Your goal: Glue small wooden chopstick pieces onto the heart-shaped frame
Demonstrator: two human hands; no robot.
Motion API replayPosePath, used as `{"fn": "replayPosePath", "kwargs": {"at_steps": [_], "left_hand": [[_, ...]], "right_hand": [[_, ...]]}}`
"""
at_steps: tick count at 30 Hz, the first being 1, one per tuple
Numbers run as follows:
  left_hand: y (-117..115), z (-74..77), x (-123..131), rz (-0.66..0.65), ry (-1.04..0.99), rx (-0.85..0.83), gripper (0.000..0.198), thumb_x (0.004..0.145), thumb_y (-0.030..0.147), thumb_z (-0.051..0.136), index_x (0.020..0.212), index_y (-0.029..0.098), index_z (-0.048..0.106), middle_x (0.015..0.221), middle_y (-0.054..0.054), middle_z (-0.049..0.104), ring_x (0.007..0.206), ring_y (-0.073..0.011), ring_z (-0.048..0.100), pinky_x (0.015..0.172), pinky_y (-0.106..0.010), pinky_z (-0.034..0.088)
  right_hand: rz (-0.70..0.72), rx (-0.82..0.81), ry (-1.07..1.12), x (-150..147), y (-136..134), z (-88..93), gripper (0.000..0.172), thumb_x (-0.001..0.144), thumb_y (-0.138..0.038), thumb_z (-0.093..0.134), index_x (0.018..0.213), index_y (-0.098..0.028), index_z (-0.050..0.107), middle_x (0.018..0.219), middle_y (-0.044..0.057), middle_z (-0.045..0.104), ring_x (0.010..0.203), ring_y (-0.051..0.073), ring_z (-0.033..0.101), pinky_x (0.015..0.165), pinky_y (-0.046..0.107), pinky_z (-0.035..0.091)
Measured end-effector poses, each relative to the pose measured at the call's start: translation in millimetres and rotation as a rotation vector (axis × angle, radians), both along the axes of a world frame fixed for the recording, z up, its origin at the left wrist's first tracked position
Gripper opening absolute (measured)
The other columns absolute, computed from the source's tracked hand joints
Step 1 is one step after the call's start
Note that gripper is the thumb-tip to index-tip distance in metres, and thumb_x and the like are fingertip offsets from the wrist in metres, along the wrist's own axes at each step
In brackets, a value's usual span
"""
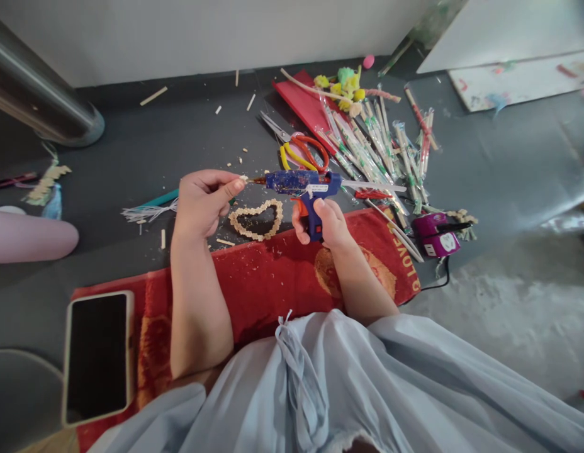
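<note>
My right hand (326, 223) is wrapped round the handle of a blue glue gun (301, 184), whose nozzle points left. My left hand (204, 200) is closed in a pinch on a tiny pale piece (243, 179) held right at the nozzle tip. Below the two hands, a heart-shaped ring of small pale pieces (257, 218) lies on the dark floor by the edge of a red cloth (273, 277).
Scissors with red and yellow handles (299, 151) and a heap of wrapped sticks (381, 148) lie beyond the gun. A purple plug box (436, 234) sits at the right. A phone (97, 355) rests on the red cloth at the left. A metal pole base (60, 116) stands far left.
</note>
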State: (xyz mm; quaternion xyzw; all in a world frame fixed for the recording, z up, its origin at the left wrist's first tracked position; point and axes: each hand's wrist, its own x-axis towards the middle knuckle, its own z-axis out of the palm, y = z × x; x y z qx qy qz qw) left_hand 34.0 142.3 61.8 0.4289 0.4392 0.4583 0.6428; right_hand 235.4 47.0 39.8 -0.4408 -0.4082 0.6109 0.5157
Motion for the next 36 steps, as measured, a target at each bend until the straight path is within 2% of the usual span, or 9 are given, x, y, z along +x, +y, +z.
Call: {"fn": "replayPosePath", "kwargs": {"at_steps": [12, 19, 32, 36], "left_hand": [[0.9, -2.2, -0.9, 0.034, 0.008, -0.053, 0.02, 0.064, 0.019, 0.09, 0.057, 0.019, 0.071, 0.044, 0.005, 0.036, 0.035, -0.0022, 0.026, 0.038, -0.023, 0.011], [0.5, 0.7, 0.5, 0.026, 0.014, -0.058, 0.02, 0.065, 0.019, 0.089, 0.056, 0.019, 0.07, 0.044, 0.005, 0.037, 0.035, -0.0017, 0.024, 0.037, -0.023, 0.01], [1.1, -0.5, 0.6, 0.025, 0.022, -0.036, 0.02, 0.065, 0.022, 0.089, 0.057, 0.019, 0.071, 0.044, 0.005, 0.038, 0.035, -0.0017, 0.024, 0.037, -0.023, 0.01], [3.0, -4.3, -0.5, 0.007, 0.027, 0.013, 0.02, 0.064, 0.028, 0.09, 0.059, 0.02, 0.073, 0.042, 0.005, 0.039, 0.034, -0.0021, 0.024, 0.036, -0.023, 0.01]], "right_hand": [[0.02, -0.002, -0.035, 1.6, 0.9, -0.4, 0.053, 0.082, -0.072, 0.057, 0.071, -0.02, 0.054, 0.05, -0.005, 0.049, 0.039, 0.009, 0.049, 0.042, 0.023, 0.041], [-0.003, -0.003, -0.035, 1.3, 0.7, -1.2, 0.052, 0.083, -0.071, 0.057, 0.073, -0.02, 0.055, 0.054, -0.003, 0.056, 0.037, 0.008, 0.049, 0.04, 0.022, 0.039], [0.0, 0.01, 0.002, 0.6, 2.1, -3.9, 0.052, 0.084, -0.069, 0.058, 0.078, -0.017, 0.06, 0.054, -0.003, 0.059, 0.036, 0.008, 0.052, 0.039, 0.022, 0.04], [0.002, 0.028, 0.023, 1.2, 2.5, -2.5, 0.049, 0.086, -0.066, 0.057, 0.079, -0.017, 0.061, 0.054, -0.002, 0.059, 0.036, 0.008, 0.052, 0.039, 0.021, 0.04]]}}
